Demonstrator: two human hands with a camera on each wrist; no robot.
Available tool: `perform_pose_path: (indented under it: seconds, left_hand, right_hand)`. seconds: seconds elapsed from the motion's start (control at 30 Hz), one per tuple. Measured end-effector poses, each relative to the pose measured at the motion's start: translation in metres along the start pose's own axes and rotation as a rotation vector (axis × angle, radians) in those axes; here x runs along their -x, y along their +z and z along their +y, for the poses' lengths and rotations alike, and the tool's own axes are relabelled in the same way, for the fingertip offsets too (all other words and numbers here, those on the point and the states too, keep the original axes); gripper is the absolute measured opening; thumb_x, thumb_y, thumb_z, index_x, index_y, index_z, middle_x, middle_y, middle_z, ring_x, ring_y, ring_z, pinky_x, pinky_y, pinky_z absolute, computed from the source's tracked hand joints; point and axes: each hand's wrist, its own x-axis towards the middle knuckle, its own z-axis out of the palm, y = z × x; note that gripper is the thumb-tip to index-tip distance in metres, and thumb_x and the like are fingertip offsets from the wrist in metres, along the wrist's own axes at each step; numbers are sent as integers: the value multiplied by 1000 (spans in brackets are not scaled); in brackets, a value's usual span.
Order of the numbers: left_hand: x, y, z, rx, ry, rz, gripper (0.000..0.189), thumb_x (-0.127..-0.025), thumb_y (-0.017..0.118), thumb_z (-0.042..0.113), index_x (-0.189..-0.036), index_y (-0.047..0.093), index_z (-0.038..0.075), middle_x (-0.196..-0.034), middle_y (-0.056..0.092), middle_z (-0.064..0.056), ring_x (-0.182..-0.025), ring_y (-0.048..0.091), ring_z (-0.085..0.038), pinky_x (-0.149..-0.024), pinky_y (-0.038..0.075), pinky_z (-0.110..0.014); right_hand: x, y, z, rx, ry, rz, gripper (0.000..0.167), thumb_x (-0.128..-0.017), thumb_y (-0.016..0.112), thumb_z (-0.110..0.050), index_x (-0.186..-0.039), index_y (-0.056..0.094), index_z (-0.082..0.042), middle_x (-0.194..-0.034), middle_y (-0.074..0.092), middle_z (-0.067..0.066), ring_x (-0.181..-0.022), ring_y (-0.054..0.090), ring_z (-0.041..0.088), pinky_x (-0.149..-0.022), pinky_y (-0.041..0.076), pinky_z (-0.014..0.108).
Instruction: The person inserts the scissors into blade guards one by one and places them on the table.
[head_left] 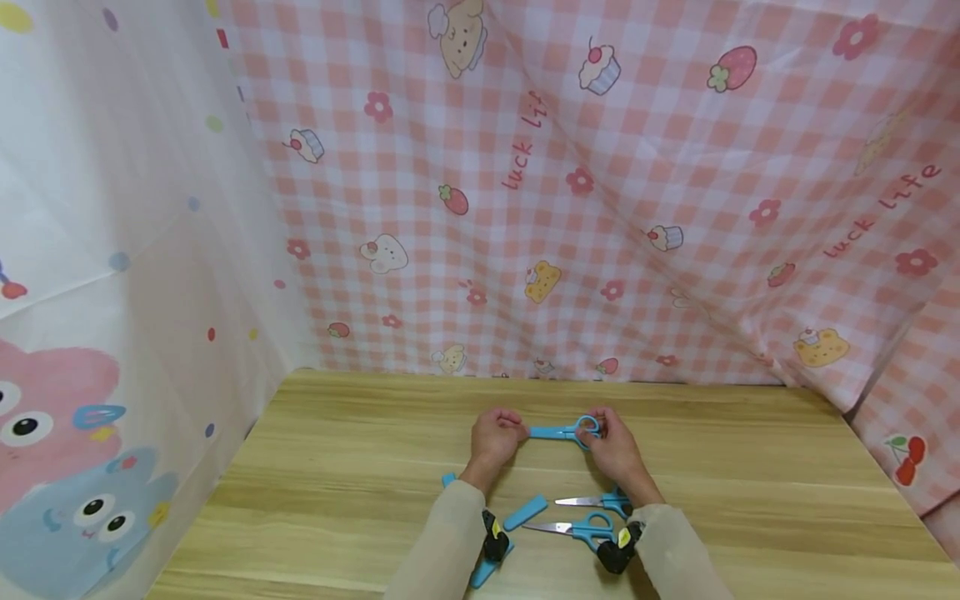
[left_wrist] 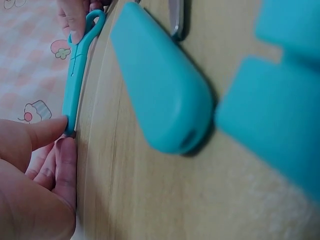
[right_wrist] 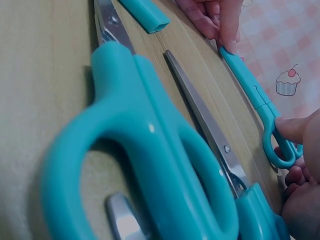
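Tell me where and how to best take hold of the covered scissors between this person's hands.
Probably by the middle of the blue cover, coming from above. On the covered scissors, the grip of the left hand takes up the cover's tip and the grip of the right hand the handle loops, leaving the middle free. The cover looks long and slim, so pinching across it should suit.

A pink checked cloth (head_left: 517,225) hangs behind the wood-grain table (head_left: 352,467), perhaps touching it.
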Motion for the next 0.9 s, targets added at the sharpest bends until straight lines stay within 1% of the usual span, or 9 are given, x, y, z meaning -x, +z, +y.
perform_pose_path:
  seconds: [0.27, 0.47, 0.7, 0.9]
  left_hand:
    - [0, 2, 0, 5, -11, 14, 16, -77, 79, 1, -86, 65, 5, -73, 65, -2, -65, 56, -12, -63, 45, -25]
    - [0, 2, -2, 10, -16, 19, 16, -78, 79, 1, -86, 65, 5, -74, 66, -2, -66, 56, -12, -62, 45, -25]
    - [1, 3, -2, 18, -11, 35, 17, -77, 79, 0, -86, 66, 4, -73, 68, -3, -65, 57, -12, -62, 45, -25]
    - [1, 5, -1, -8, -4, 64, 17, -76, 80, 0, -85, 66, 5, -73, 69, -2, -64, 59, -11, -62, 46, -25]
  right_hand:
    - [1, 0, -3, 17, 16, 1, 26, -94, 67, -11, -115, 54, -1, -98, 55, 13, -93, 51, 29, -84, 40, 40]
    - [0, 2, -1, 20, 19, 15, 28, -93, 67, -10, -116, 55, 1, -101, 56, 15, -96, 51, 30, -86, 40, 42]
    - [0, 3, -1, 32, -24, 34, 28, -92, 67, -7, -115, 56, 5, -104, 55, 19, -98, 51, 33, -89, 40, 47]
    - [-1, 5, 2, 23, -64, 75, 36, -89, 68, -3, -121, 53, 8, -108, 53, 25, -104, 50, 38, -95, 38, 49]
